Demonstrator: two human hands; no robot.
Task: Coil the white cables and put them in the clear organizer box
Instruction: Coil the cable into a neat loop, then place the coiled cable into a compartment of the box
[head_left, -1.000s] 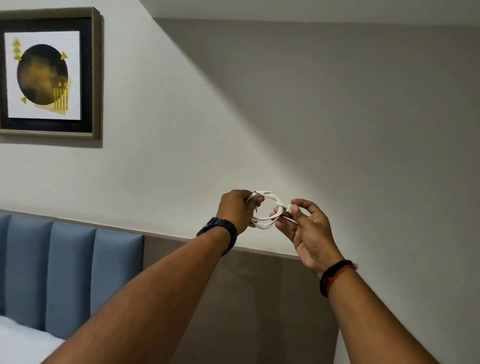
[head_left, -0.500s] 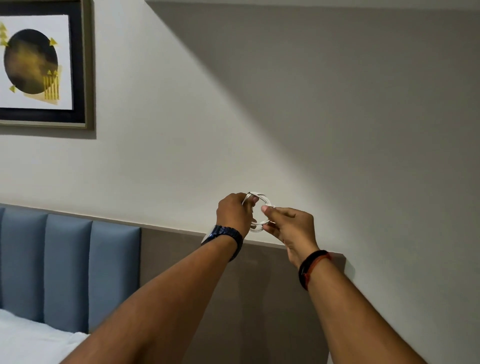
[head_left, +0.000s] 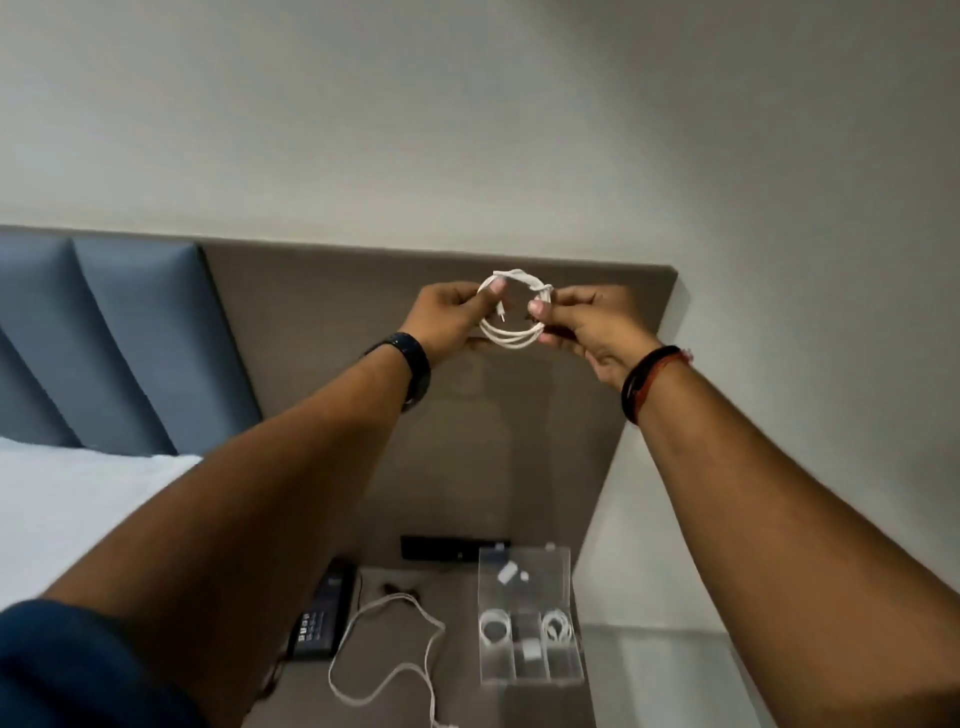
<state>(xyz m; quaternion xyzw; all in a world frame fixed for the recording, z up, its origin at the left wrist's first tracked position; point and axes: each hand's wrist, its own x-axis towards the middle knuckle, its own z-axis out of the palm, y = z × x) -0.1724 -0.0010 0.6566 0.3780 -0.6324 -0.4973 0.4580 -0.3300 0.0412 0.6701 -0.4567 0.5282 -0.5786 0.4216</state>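
Thin white cable coil (head_left: 514, 312), light and springy by the look of it, held aloft, pinched at opposite sides by left hand (head_left: 449, 319) and right hand (head_left: 592, 325), well above clear plastic organizer box (head_left: 530, 670); best kept gripped across its bundled loops.

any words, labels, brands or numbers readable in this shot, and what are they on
Nothing legible anywhere.
black remote: pale key markings, too small and blurred to read.
black bar behind the clear organizer box: one faint pale speck, unreadable.
coiled white cable: no print visible.
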